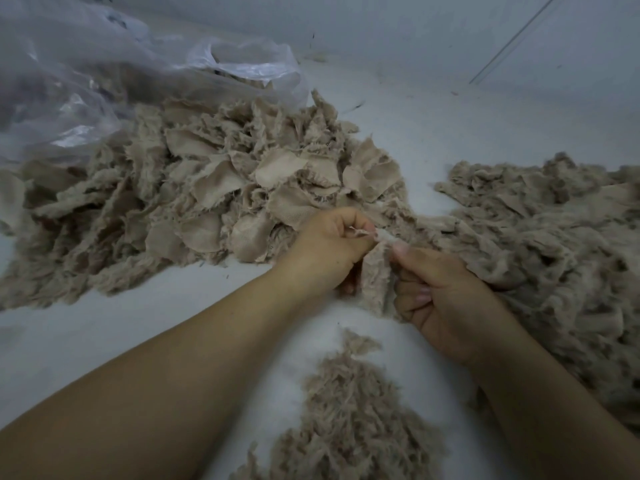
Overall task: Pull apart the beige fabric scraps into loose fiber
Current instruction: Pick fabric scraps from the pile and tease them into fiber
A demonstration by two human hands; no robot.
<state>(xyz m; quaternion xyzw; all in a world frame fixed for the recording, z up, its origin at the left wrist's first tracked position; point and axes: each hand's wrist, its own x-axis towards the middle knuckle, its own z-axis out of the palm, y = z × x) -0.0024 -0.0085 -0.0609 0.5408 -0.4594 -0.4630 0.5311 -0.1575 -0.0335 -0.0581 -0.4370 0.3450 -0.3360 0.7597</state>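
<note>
The scrap (375, 271), soft and light (likely to fray easily), hangs between both hands above the white surface (138, 323). The left hand (329, 251) pinches its top edge; the right hand (440, 299) grips its side. Best pulled at frayed edges, beside the scrap pile (194, 202).

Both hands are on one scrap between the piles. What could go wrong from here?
1. The scrap, pinched by the left hand and right hand, hangs beside the loose fiber heap; a half-torn piece could drop in unnoticed.
2. The scrap pile nearly touches that heap, so the two may mix.
3. The plastic bag overlaps the pile's far edge and may hide scraps.
</note>
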